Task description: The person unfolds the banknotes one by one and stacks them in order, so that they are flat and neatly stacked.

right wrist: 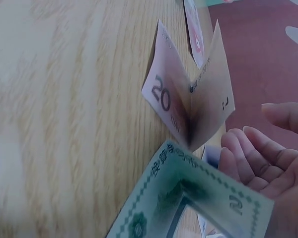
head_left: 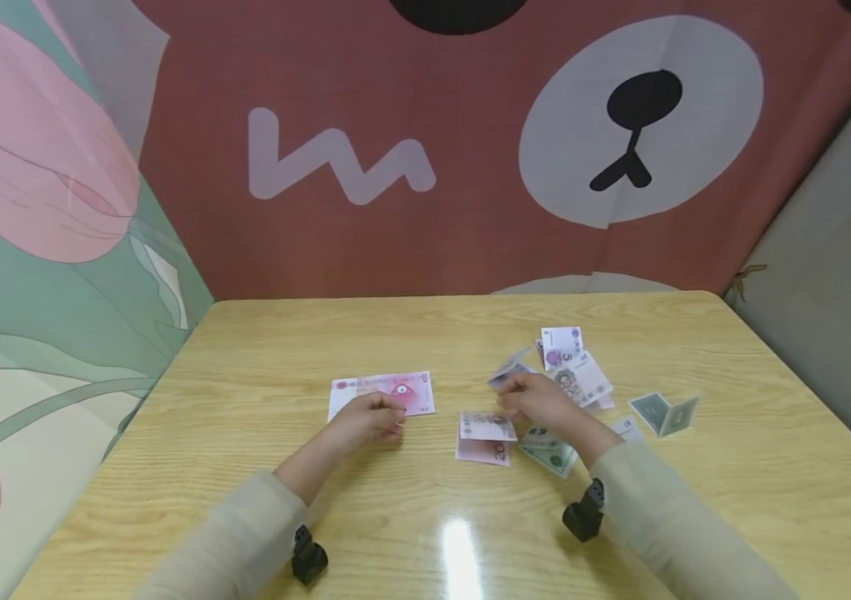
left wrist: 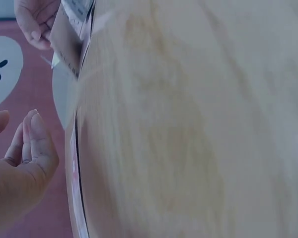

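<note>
A pink 100 banknote lies flat on the left part of the table. My left hand hovers at its near edge; in the left wrist view its thumb stands apart from the bent fingers, with nothing between them. To the right, a folded 20 note stands half unfolded like a tent. Close beyond it is my right hand, over the loose notes. The right wrist view shows its thumb and loosely curled fingers apart and holding nothing. A green note lies in front of that hand, partly under the wrist in the head view.
Behind the right hand are a folded bluish note, a purple 5 note and a pale note overlapping it. Farther right, a creased grey-green note stands on the wooden table. A bear-print cloth hangs behind.
</note>
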`<action>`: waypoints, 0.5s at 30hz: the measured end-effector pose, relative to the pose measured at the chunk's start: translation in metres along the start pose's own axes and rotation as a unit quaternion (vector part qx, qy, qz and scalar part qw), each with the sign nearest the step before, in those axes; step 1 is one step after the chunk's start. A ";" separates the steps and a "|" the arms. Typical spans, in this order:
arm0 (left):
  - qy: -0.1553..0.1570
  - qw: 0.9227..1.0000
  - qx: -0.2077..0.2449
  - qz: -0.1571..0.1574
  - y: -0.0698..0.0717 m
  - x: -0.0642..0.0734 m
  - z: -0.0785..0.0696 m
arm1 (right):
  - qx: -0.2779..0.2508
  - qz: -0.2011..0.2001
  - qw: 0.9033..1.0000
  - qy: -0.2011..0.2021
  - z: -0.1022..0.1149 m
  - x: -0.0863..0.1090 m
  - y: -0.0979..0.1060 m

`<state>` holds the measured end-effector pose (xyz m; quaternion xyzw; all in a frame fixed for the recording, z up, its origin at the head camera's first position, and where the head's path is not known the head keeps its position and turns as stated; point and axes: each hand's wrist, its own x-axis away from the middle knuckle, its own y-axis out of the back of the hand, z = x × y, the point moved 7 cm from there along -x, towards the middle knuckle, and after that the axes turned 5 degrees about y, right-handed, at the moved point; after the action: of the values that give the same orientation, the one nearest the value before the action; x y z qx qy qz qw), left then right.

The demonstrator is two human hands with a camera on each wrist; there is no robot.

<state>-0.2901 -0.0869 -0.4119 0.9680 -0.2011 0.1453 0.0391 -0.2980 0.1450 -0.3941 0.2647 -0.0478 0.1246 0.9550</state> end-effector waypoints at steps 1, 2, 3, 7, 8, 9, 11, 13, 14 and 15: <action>0.002 1.000 0.006 0.003 -0.002 0.000 0.001 | 0.002 -0.001 1.000 0.002 0.000 0.000 0.001; 0.003 1.000 0.010 0.004 -0.004 -0.001 0.001 | 0.004 -0.001 1.000 0.003 0.000 0.001 0.001; 0.004 1.000 0.014 0.008 -0.007 -0.001 0.002 | 0.006 0.000 1.000 0.006 0.000 0.002 0.001; 0.010 0.999 0.027 0.021 -0.015 -0.002 0.004 | 0.005 0.004 1.000 0.017 0.001 0.003 0.002; 0.010 0.999 0.026 0.025 -0.017 -0.002 0.005 | 0.005 0.005 1.000 0.019 0.001 0.004 0.002; 0.011 0.999 0.026 0.030 -0.020 -0.002 0.005 | 0.004 0.006 1.000 0.020 0.001 0.004 0.002; 0.014 0.999 0.026 0.041 -0.025 -0.002 0.006 | 0.006 0.005 1.000 0.017 0.000 0.005 0.002; 0.019 0.998 0.023 0.050 -0.031 -0.004 0.007 | 0.016 0.002 1.000 0.009 -0.002 0.005 0.002; 0.022 0.998 0.022 0.054 -0.034 -0.004 0.009 | 0.024 0.001 1.000 0.002 -0.003 0.005 0.002; 0.026 0.998 0.023 0.058 -0.037 -0.005 0.010 | 0.030 0.000 1.000 -0.005 -0.005 0.005 0.002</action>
<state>-0.2772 -0.0519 -0.4237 0.9512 -0.2525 0.1766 0.0137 -0.2935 0.1500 -0.3964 0.2935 -0.0485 0.1249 0.9465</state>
